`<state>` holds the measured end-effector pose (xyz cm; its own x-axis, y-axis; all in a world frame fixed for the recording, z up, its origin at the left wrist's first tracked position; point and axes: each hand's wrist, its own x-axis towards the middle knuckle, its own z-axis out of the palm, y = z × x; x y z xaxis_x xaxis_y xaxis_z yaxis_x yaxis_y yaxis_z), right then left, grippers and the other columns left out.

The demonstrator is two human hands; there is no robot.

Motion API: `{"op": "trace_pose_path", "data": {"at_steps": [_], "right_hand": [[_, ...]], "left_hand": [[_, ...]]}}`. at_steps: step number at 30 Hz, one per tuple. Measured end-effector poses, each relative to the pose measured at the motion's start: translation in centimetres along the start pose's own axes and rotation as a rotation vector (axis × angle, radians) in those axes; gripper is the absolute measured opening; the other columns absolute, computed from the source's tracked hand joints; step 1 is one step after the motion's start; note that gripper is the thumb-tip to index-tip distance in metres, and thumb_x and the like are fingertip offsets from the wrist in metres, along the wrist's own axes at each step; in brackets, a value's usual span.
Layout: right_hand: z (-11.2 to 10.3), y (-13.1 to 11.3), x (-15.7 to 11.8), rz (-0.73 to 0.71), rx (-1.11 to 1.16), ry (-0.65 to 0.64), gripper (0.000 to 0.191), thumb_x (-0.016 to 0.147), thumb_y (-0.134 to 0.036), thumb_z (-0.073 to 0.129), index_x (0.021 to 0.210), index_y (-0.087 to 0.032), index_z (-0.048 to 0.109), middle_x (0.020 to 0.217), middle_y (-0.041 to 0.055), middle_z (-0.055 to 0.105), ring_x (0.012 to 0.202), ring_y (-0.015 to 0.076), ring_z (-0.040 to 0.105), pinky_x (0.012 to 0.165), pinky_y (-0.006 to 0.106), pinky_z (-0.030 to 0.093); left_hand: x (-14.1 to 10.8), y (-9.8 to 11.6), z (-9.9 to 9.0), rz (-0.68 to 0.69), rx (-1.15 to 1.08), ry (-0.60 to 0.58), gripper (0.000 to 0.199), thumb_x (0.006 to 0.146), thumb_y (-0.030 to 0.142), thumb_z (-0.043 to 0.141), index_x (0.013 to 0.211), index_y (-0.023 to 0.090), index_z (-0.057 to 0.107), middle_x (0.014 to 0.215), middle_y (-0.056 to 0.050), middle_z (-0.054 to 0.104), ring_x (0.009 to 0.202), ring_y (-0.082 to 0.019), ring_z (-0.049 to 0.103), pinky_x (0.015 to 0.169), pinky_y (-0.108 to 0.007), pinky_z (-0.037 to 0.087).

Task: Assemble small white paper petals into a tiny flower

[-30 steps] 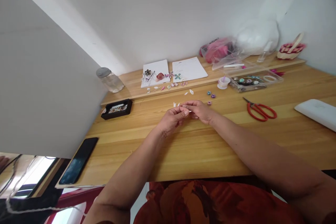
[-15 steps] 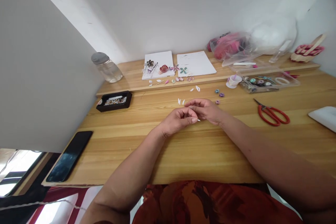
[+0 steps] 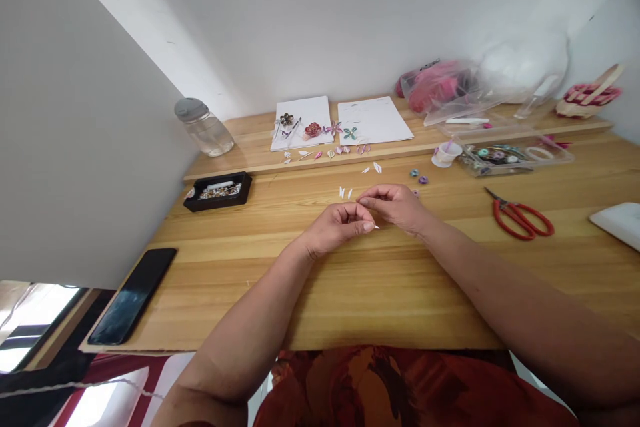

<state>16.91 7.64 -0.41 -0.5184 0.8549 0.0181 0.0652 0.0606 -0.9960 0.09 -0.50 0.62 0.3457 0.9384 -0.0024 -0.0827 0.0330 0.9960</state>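
Observation:
Between the thumb and fingers of my left hand is pinched a small white petal-shaped piece, its tip poking out to the right. My right hand is just behind and right of it, thumb and fingertips drawn together; whatever they hold is too small to make out. Both hands are over the middle of the wooden table. Several white slivers like the held one lie just beyond my fingers, and further white petals lie behind those. Small beaded-looking rounds sit beyond my right hand.
Red-handled scissors lie to the right, a clear plastic box and a thread spool behind. A black tray, phone and water bottle stand left. Flower pieces lie on paper on the raised ledge.
My right hand has shifted slightly right and back, its fingertips drawing a little apart from my left hand. The left hand keeps its pinch on the white piece almost in place.

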Motion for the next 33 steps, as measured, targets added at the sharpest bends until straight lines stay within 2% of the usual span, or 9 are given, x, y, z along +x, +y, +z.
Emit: {"op": "trace_pose_path", "data": {"at_steps": [3,6,9,12,15,18,25,30,33], "right_hand": [[0.0,0.2,0.2,-0.014,-0.078,0.045,0.035,0.066,-0.05,0.08,0.076,-0.017,0.074,0.076,0.0051,0.071,0.069,0.0161,0.059,0.061,0.028,0.044],[0.0,0.3,0.2,-0.001,-0.083,0.106,0.034,0.065,-0.049,0.081,0.074,-0.017,0.074,0.072,0.0034,0.069,0.063,0.0128,0.053,0.057,0.027,0.039],[0.3,0.2,-0.1,0.112,0.074,0.096,0.037,0.063,-0.049,0.083,0.08,-0.017,0.075,0.061,-0.0006,0.061,0.047,0.0069,0.037,0.045,0.025,0.026],[0.5,-0.1,-0.3,0.209,0.222,0.035,0.039,0.061,-0.048,0.086,0.082,-0.017,0.075,0.061,-0.0012,0.058,0.043,0.0041,0.027,0.042,0.025,0.014],[0.5,-0.3,-0.3,0.225,0.269,0.017,0.038,0.059,-0.045,0.088,0.08,-0.016,0.074,0.068,0.0015,0.061,0.043,0.0033,0.028,0.041,0.025,0.012],[0.5,-0.3,-0.3,0.224,0.281,0.028,0.039,0.057,-0.046,0.089,0.076,-0.016,0.073,0.067,0.0015,0.061,0.043,0.0028,0.029,0.04,0.025,0.012],[0.7,-0.8,-0.5,0.244,0.305,0.032,0.047,0.05,-0.05,0.091,0.073,-0.015,0.071,0.053,-0.0055,0.046,0.042,0.0027,0.028,0.039,0.023,0.013],[0.8,-0.8,-0.5,0.246,0.285,0.059,0.047,0.051,-0.049,0.091,0.077,-0.014,0.072,0.053,-0.0055,0.045,0.042,0.0029,0.027,0.04,0.023,0.013],[0.8,-0.6,-0.6,0.217,0.183,0.091,0.046,0.057,-0.052,0.088,0.08,-0.015,0.073,0.052,-0.0053,0.045,0.043,0.0044,0.027,0.041,0.024,0.015]], "left_hand": [[0.2,-0.3,0.0,0.006,-0.027,0.096,0.035,0.073,0.045,0.078,0.081,0.014,0.064,0.067,0.003,0.052,0.057,-0.006,0.037,0.056,-0.022,0.028],[0.7,-0.8,0.0,0.026,-0.112,0.298,0.035,0.069,0.044,0.082,0.079,0.015,0.065,0.066,0.004,0.053,0.054,-0.005,0.036,0.054,-0.022,0.028],[1.2,-1.2,-0.2,0.051,-0.194,0.476,0.038,0.063,0.045,0.085,0.077,0.015,0.066,0.064,0.004,0.054,0.052,-0.004,0.035,0.052,-0.021,0.026],[1.4,-1.3,-0.3,0.065,-0.209,0.564,0.038,0.06,0.043,0.087,0.075,0.015,0.068,0.065,0.004,0.057,0.053,-0.004,0.036,0.051,-0.021,0.027],[1.3,-1.2,-0.2,0.071,-0.192,0.588,0.036,0.059,0.042,0.088,0.074,0.015,0.069,0.067,0.002,0.059,0.056,-0.005,0.041,0.054,-0.021,0.031],[1.3,-1.1,-0.1,0.05,-0.179,0.59,0.037,0.059,0.042,0.088,0.074,0.014,0.07,0.066,0.002,0.059,0.057,-0.005,0.042,0.056,-0.021,0.033],[1.3,-1.4,-0.3,0.034,-0.111,0.583,0.038,0.06,0.045,0.088,0.076,0.014,0.072,0.068,0.001,0.062,0.058,-0.006,0.045,0.06,-0.023,0.036],[1.3,-1.6,-0.4,0.012,-0.095,0.555,0.041,0.059,0.049,0.087,0.075,0.014,0.071,0.066,0.001,0.061,0.055,-0.006,0.041,0.058,-0.023,0.032],[1.3,-1.7,-0.4,0.001,-0.097,0.557,0.042,0.059,0.049,0.086,0.075,0.014,0.071,0.064,0.002,0.058,0.053,-0.005,0.037,0.055,-0.023,0.029]]}}
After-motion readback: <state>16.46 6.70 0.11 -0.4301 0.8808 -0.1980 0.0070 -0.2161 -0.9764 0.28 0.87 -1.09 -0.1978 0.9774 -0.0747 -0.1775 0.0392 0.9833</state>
